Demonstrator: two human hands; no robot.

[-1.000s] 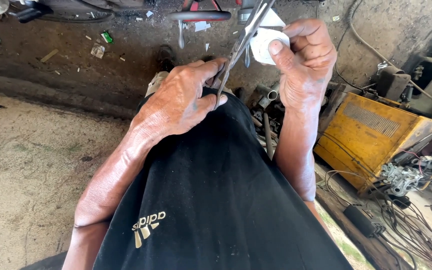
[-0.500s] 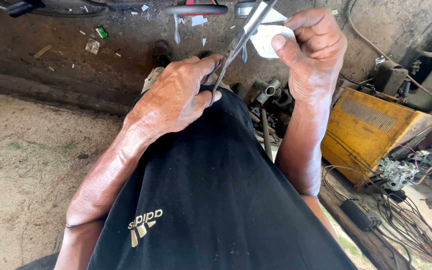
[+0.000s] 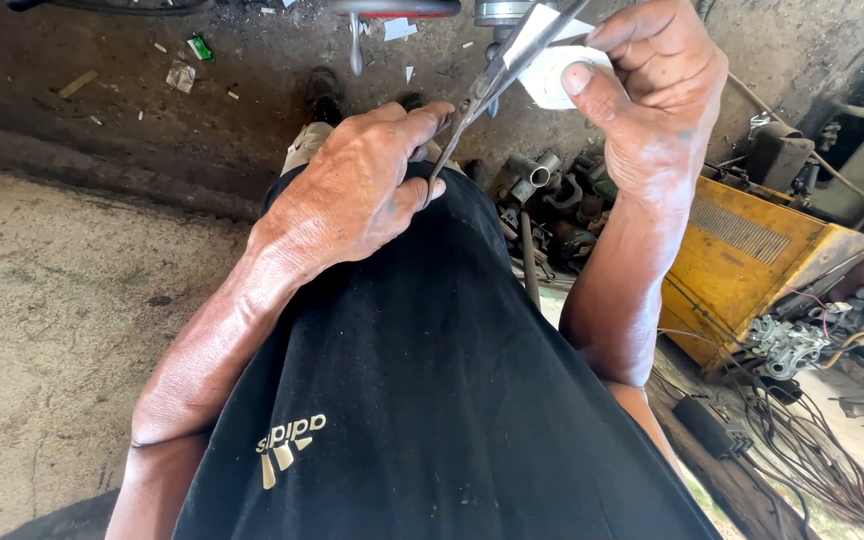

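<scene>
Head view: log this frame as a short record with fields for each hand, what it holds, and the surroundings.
left hand: grips the handles of metal scissors, blades pointing up
right hand: holds a white sheet piece with thumb on top
contact: scissor blades meet the white piece
clothing: black shirt
right side: yellow metal box, tangled wires
floor: bare concrete floor, small litter along the far edge

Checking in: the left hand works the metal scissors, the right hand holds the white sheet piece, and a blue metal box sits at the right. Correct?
Not quite: the metal box at the right is yellow, not blue, as the head view shows. The rest holds: the left hand works the metal scissors and the right hand holds the white sheet piece.
</scene>
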